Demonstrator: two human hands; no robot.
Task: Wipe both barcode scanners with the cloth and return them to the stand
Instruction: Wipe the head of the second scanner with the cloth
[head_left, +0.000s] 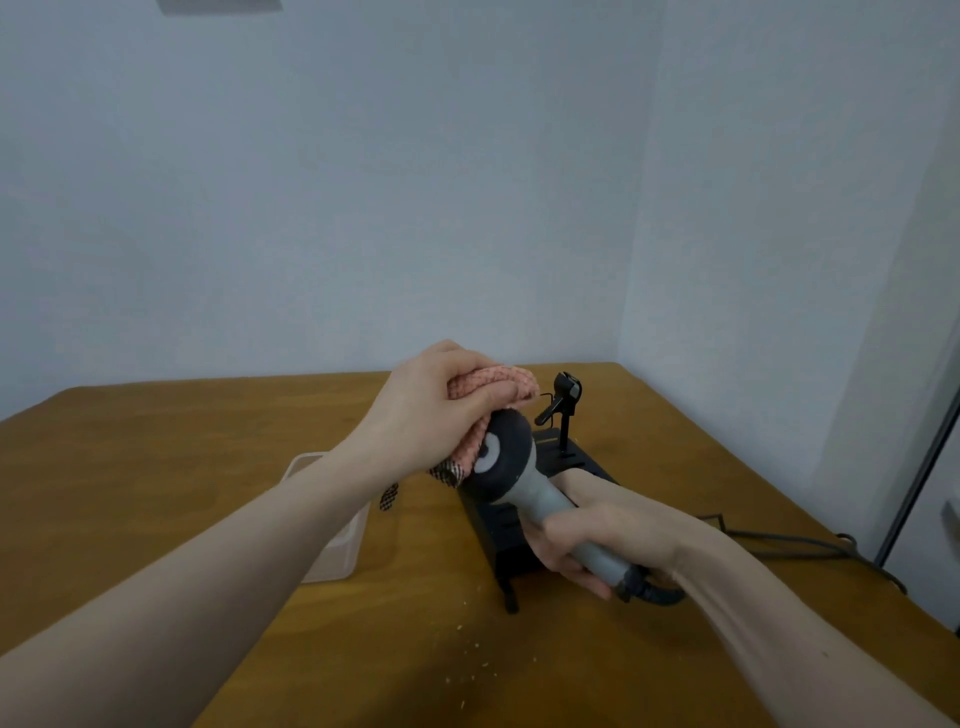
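A barcode scanner (514, 467) with a black head and grey handle is lifted above the table. My right hand (587, 540) grips its handle near the cable end. My left hand (431, 400) holds a bunched pink checked cloth (493, 387) against the top left of the scanner's head. Under the scanner sits the black stand (498, 525), with an upright black holder (563, 402) at its far end. No second scanner is plainly visible.
A clear plastic container (332, 551) sits on the wooden table (156, 467) left of the stand, partly behind my left forearm. The scanner's black cable (810, 543) trails right toward the table edge. Walls meet in a corner behind. Small crumbs lie near the front.
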